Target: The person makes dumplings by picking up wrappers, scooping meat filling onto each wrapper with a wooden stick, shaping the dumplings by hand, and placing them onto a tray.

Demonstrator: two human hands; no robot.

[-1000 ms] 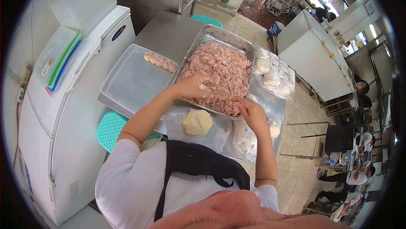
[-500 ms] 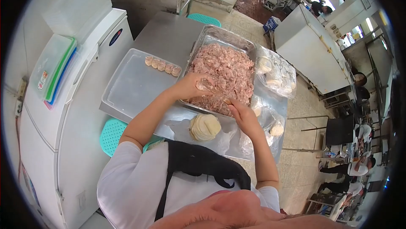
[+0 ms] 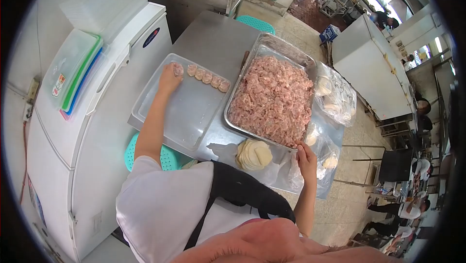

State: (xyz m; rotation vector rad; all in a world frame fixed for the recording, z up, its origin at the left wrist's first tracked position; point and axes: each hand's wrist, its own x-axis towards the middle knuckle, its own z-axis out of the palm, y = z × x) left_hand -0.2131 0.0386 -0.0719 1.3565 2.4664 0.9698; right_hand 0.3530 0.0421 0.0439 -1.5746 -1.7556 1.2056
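Note:
My left hand [image 3: 170, 78] holds a filled dumpling [image 3: 178, 69] at the upper left corner of the translucent plastic tray [image 3: 182, 112]. To its right, several filled dumplings [image 3: 207, 77] sit in a row along the tray's far edge. The deep metal pan [image 3: 232, 123] beside the tray holds a big heap of pinkish ground meat [image 3: 272, 98]. My right hand [image 3: 306, 158] is closed at the pan's near right corner; what its fingers hold is too small to make out. A stack of round dough wrappers [image 3: 254, 155] lies on plastic in front of the pan.
Plastic bags of pale wrappers [image 3: 335, 93] lie right of the pan on the metal table [image 3: 208, 32]. A white chest freezer [image 3: 111, 103] stands at the left. Turquoise stools [image 3: 170, 158] show beneath the table. People [image 3: 410, 208] are at the far right.
My left hand has moved from over the meat to the tray's upper left corner, carrying the dumpling. My right hand has shifted to the pan's near right corner. The view has shifted.

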